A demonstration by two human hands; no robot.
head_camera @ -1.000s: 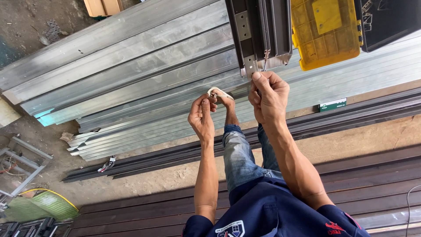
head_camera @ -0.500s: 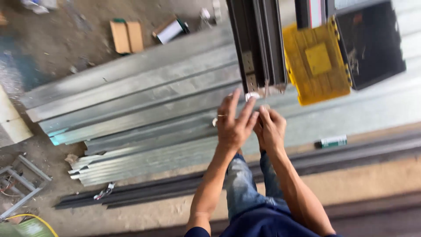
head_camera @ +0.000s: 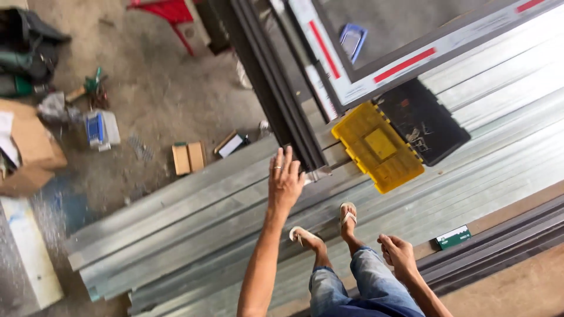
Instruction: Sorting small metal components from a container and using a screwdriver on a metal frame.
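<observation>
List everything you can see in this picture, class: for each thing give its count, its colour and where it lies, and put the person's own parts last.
Metal channel lengths: many, silver-grey, laid side by side on the floor.
Frame profiles: a bundle, dark brown, running from top to centre.
Organiser case: one, yellow, on the channels at right of centre.
Flat case: one, black, beside the yellow one.
Small cardboard boxes: two, tan, on the concrete floor.
Small flat box: one, green and white, lower right.
Sandalled feet: two, on the channels.
Left hand: open, at the frame end.
Right hand: loosely curled, low, empty as far as shows.

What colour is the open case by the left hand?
Yellow case, black lid; head view.
</observation>
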